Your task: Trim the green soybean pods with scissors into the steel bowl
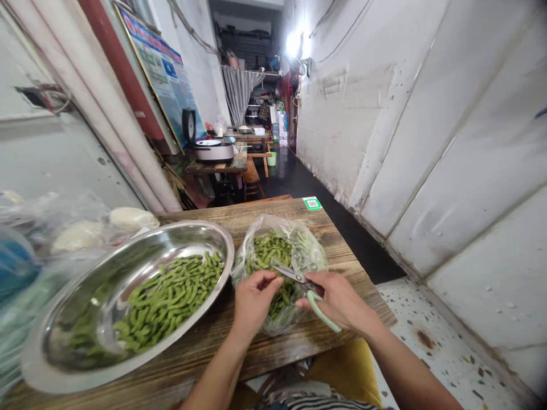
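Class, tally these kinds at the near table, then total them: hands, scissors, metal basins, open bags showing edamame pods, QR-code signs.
Hands: 2 (left hand, right hand)
Scissors: 1
Metal basin: 1
Open bag showing edamame pods: 1
QR-code sign: 1
Total: 6

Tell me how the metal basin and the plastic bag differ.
The metal basin is shiny and opaque, whereas the plastic bag is see-through. The basin is a wide, smooth-rimmed oval; the bag is smaller and crumpled. In the picture, the basin stands left of the bag. Both hold green pods and sit on the wooden table.
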A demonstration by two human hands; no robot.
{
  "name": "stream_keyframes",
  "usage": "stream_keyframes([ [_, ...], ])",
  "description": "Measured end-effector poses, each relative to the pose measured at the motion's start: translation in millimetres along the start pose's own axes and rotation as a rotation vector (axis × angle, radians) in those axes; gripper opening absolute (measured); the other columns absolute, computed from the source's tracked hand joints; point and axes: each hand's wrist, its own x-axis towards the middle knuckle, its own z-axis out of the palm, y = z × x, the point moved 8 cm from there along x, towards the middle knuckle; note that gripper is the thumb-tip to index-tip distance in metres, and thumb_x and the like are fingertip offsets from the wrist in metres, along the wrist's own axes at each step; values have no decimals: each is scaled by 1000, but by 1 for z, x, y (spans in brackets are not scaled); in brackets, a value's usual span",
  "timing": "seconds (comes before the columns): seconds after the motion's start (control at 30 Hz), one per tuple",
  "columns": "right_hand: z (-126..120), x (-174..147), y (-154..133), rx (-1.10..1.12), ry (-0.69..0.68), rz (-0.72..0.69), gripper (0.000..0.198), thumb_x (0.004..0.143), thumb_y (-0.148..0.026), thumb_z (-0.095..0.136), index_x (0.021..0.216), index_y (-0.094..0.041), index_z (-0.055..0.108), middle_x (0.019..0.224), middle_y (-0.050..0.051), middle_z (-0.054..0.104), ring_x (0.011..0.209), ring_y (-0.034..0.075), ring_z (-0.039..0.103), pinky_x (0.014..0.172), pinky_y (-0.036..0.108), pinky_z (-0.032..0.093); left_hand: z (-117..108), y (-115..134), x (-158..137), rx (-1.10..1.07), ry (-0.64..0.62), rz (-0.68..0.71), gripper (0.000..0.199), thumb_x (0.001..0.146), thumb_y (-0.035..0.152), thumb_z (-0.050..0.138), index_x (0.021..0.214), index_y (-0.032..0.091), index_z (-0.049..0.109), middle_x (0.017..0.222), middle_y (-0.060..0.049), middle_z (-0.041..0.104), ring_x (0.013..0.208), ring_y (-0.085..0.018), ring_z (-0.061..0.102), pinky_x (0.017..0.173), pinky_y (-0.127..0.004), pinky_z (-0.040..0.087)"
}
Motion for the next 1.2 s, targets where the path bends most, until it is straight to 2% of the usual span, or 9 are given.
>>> stream_keyframes([
  [0.13,2,2,5,-6,0,12,34,77,-52,65,79,-18,63,67,0,58,58,13,48,56,21,32,2,-7,1,-36,-29,-54,19,63,34,73,68,17,66,54,2,62,49,-12,55,51,-24,44],
  [0.2,1,2,9,-7,19,31,35,76,-53,66,83,-19,64,70,1,61,62,14,52,58,22,34,0,-7,3,-101,-9,-81,22,63,35,74,72,17,66,61,1,65,54,-14,60,56,-26,48],
  [0.37,-10,-2,15,23,141,87,48,73,-53,69,108,-20,62,86,4,65,71,17,57,67,26,41,-4,1,5,-484,47,-166,31,62,35,77,82,16,63,78,-1,67,82,-18,68,72,-27,52],
  [0.5,-10,-6,8,59,132,54,54,73,-52,70,116,-21,58,96,5,62,79,18,58,71,27,44,4,-2,1,-681,10,-303,31,59,30,81,76,15,61,72,1,64,75,-13,66,65,-22,51],
  [0.63,-7,-6,2,40,100,44,52,74,-51,69,116,-22,59,97,6,61,84,20,57,71,28,45,8,-4,-3,-721,-22,-347,30,58,29,83,74,15,61,67,3,61,62,-7,60,60,-19,50],
  [0.87,-4,-2,-3,35,103,24,48,74,-52,69,109,-21,61,90,5,60,76,18,55,66,25,41,12,-2,-7,-750,-38,-368,31,55,26,84,73,14,62,64,5,58,59,-5,56,61,-17,49],
  [1.0,-2,-1,-6,33,64,-10,35,77,-52,66,86,-19,63,73,1,58,63,14,50,59,22,35,14,-6,-9,-751,-36,-387,32,55,26,85,73,13,62,64,4,58,58,-4,56,60,-16,49],
  [1.1,1,-1,-2,12,21,-13,33,81,-51,62,77,-18,61,68,0,59,62,14,52,59,22,34,13,-12,-9,-707,-47,-406,33,57,29,83,76,13,61,68,2,63,60,-6,59,58,-17,48],
  [1.2,1,-1,9,-36,14,41,31,80,-50,64,83,-19,63,75,2,64,69,16,58,62,23,35,0,-13,-2,-596,11,-314,34,62,35,79,79,14,59,81,-4,68,74,-14,66,63,-23,51],
])
